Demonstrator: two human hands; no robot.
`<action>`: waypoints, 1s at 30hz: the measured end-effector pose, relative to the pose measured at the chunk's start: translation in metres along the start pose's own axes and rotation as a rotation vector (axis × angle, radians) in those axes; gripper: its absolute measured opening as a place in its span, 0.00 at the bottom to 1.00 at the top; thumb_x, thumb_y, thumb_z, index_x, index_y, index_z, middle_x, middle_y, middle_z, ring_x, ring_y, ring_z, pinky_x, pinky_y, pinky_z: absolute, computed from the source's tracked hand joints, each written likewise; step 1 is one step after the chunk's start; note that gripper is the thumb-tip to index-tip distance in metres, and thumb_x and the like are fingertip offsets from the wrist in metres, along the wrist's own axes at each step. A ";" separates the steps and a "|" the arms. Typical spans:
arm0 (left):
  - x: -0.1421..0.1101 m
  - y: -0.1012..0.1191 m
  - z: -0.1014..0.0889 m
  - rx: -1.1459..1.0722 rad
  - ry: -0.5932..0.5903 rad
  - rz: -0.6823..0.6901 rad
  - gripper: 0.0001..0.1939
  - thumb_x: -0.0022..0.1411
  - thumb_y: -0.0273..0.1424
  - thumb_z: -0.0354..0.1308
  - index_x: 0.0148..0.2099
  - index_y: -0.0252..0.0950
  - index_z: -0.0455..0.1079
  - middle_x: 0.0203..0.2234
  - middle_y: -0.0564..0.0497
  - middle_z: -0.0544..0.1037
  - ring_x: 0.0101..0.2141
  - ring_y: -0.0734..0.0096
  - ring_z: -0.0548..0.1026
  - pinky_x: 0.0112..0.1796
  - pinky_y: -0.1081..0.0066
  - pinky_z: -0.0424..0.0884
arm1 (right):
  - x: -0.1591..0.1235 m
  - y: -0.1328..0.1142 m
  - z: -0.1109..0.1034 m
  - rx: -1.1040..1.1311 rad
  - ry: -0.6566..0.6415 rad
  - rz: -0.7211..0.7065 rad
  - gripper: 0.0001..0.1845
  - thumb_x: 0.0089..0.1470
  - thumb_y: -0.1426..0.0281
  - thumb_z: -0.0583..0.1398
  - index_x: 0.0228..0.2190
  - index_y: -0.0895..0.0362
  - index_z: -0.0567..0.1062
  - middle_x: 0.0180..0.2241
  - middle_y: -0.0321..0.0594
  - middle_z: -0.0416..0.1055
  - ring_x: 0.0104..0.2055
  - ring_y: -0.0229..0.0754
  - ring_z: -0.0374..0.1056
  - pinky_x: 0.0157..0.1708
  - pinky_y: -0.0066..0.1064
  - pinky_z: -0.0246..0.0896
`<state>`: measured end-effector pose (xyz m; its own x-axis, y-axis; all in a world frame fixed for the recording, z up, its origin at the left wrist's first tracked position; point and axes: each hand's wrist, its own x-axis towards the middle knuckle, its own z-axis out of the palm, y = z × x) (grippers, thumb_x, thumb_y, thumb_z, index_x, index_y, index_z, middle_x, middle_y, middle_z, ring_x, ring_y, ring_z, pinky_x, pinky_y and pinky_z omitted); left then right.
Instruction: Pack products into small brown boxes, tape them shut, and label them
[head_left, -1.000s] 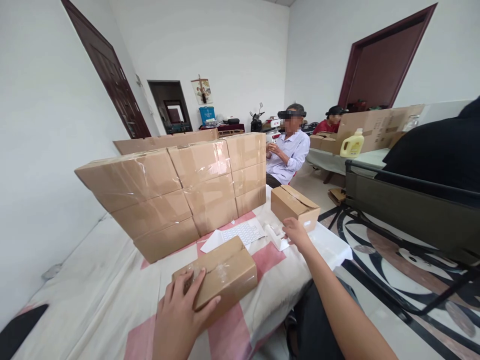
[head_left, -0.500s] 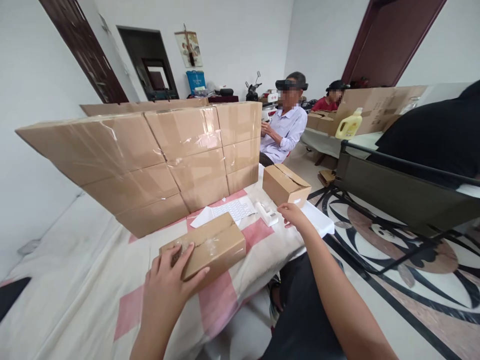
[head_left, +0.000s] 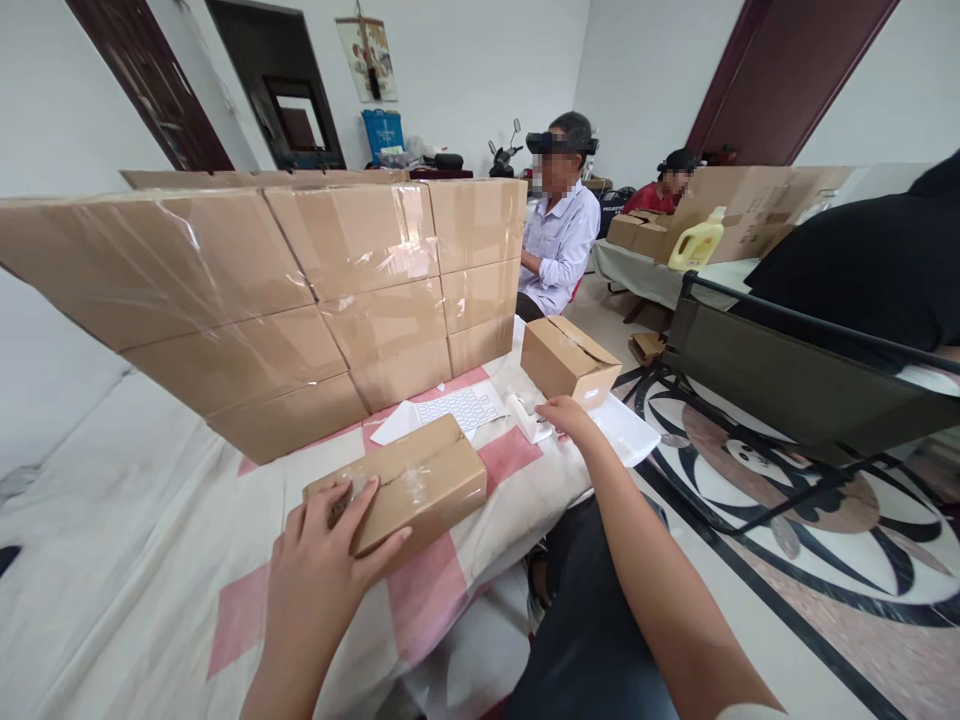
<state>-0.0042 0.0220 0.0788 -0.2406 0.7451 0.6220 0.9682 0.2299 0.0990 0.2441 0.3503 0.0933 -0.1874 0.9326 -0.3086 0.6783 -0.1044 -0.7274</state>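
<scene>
A small taped cardboard box (head_left: 409,482) lies on the cloth-covered table (head_left: 150,560) in front of me. My left hand (head_left: 322,570) rests on the box's near end, fingers spread over its top and thumb along its side. My right hand (head_left: 564,415) reaches out to a small white object (head_left: 527,418) beside a white sheet of labels (head_left: 457,410); its fingers curl down onto the object, and the grip is hidden. Just beyond it sits another small cardboard box (head_left: 566,360) with its flaps loosely closed.
A wall of stacked taped cartons (head_left: 300,290) fills the table's far side. Two seated people (head_left: 555,230) work farther back, near a yellow jug (head_left: 697,240) on another table. A dark folding frame (head_left: 795,380) and patterned floor lie to my right.
The view has come closer to the table and stack. My right hand has moved slightly left onto the small white object. My left hand stays on the box.
</scene>
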 end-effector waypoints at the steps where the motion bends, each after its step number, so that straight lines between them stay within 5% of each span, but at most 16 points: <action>1: 0.000 0.000 -0.001 -0.007 -0.005 -0.010 0.25 0.65 0.51 0.56 0.59 0.44 0.73 0.50 0.40 0.74 0.50 0.49 0.71 0.48 0.54 0.69 | 0.000 -0.001 0.001 -0.012 0.013 -0.005 0.08 0.48 0.69 0.66 0.23 0.59 0.74 0.20 0.36 0.68 0.21 0.34 0.62 0.19 0.23 0.57; 10: 0.003 0.003 -0.002 0.050 0.020 0.045 0.29 0.66 0.53 0.54 0.57 0.37 0.74 0.50 0.37 0.73 0.49 0.48 0.71 0.48 0.54 0.70 | 0.002 0.001 0.003 -0.020 0.023 -0.056 0.11 0.50 0.71 0.66 0.20 0.59 0.73 0.19 0.35 0.67 0.23 0.34 0.63 0.20 0.25 0.55; 20: 0.004 0.003 -0.001 0.102 0.064 0.070 0.29 0.66 0.54 0.53 0.56 0.39 0.75 0.50 0.39 0.72 0.45 0.52 0.71 0.44 0.58 0.70 | 0.010 0.001 0.006 0.014 -0.030 0.007 0.14 0.66 0.62 0.61 0.45 0.60 0.75 0.40 0.39 0.74 0.35 0.37 0.72 0.34 0.31 0.73; 26: 0.003 0.001 0.003 0.110 0.064 0.058 0.29 0.67 0.53 0.52 0.57 0.39 0.74 0.51 0.38 0.72 0.46 0.50 0.71 0.44 0.56 0.70 | 0.006 -0.002 0.010 0.110 -0.021 0.012 0.09 0.62 0.69 0.63 0.31 0.60 0.71 0.23 0.32 0.69 0.19 0.32 0.66 0.21 0.26 0.67; 30: 0.002 0.002 0.003 0.085 0.062 0.042 0.28 0.66 0.53 0.54 0.58 0.40 0.74 0.51 0.38 0.73 0.46 0.51 0.71 0.45 0.55 0.70 | 0.005 -0.002 0.015 0.177 -0.027 0.011 0.08 0.57 0.71 0.65 0.30 0.59 0.70 0.20 0.32 0.68 0.18 0.36 0.70 0.19 0.27 0.67</action>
<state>-0.0032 0.0252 0.0780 -0.1921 0.7159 0.6713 0.9674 0.2530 0.0071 0.2313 0.3503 0.0839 -0.2012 0.9215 -0.3322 0.5451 -0.1764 -0.8196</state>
